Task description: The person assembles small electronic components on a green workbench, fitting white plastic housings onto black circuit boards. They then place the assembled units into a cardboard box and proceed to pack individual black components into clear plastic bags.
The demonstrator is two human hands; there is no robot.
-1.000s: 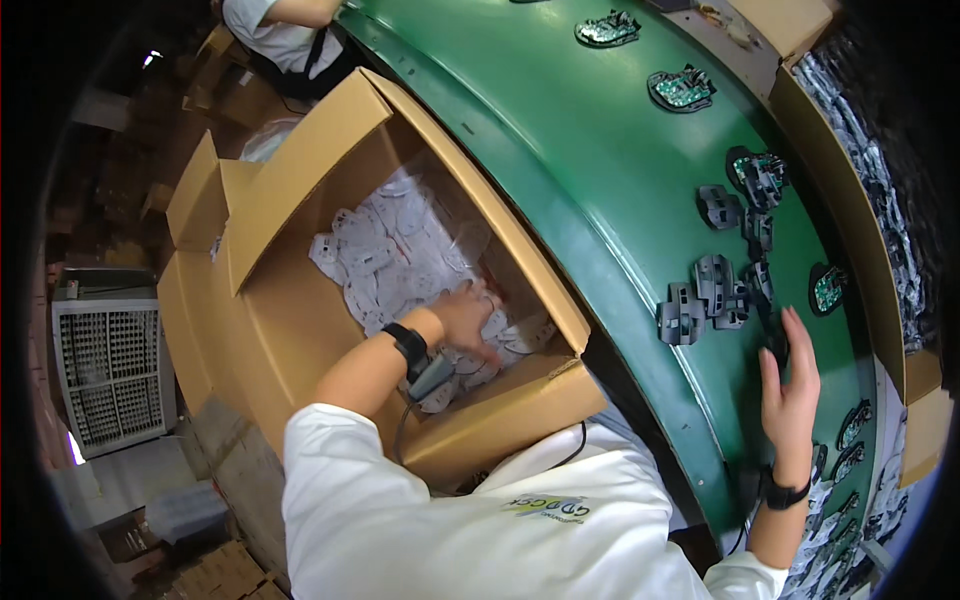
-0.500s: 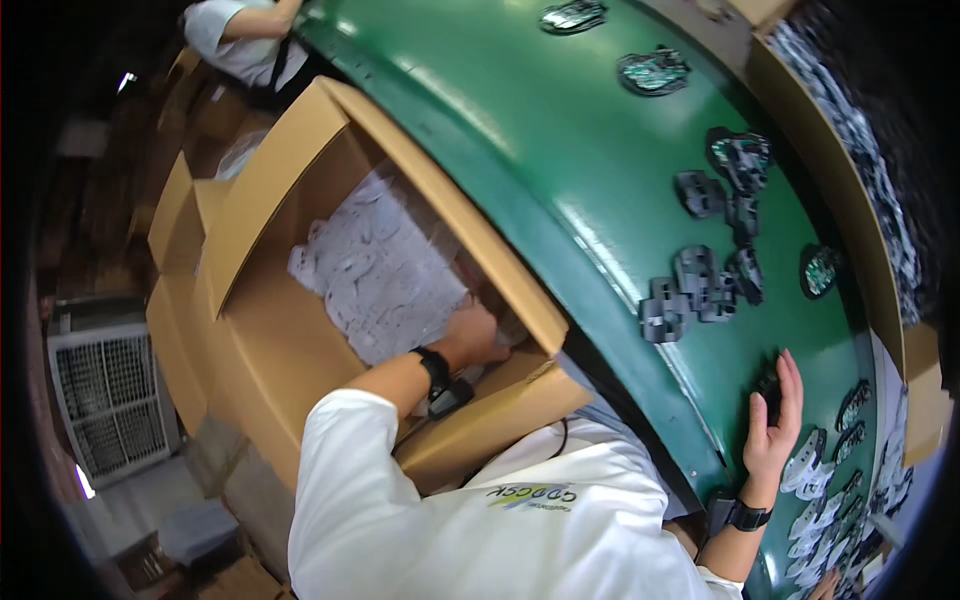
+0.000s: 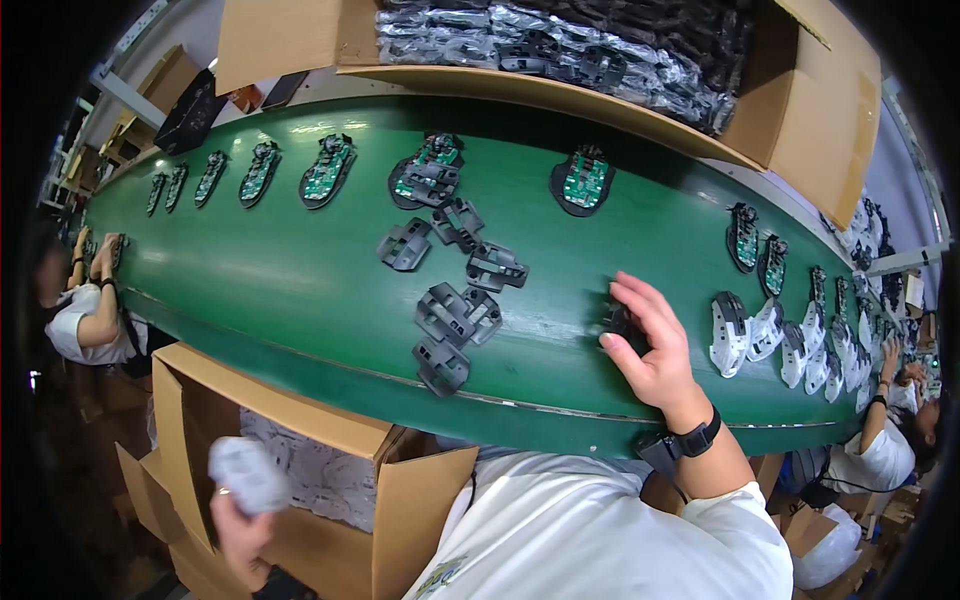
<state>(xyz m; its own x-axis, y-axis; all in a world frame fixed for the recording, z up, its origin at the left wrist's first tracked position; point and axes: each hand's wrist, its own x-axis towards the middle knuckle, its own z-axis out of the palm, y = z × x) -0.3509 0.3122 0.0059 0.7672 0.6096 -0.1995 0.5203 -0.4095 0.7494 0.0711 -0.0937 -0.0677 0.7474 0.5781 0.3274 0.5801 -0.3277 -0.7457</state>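
Note:
My left hand, low at the left, is closed on a pale rounded mouse shell; blur hides its detail. It is above the open cardboard box, where greyish-white wrapped contents show. Over the green work surface, my right hand curves its thumb and fingers round a small black plastic part, mostly hidden by them. To its left lies a loose cluster of black plastic mouse parts. Beyond stands a mouse base with a green circuit board.
A large carton of plastic-bagged dark parts stands along the far edge. More mouse bases with boards line the far left. White mouse shells sit at right. Co-workers are at the left and right.
My left hand has come up out of the box with the pale mouse shell. The view has swung from the box toward the work surface. My right hand still curves round the black part.

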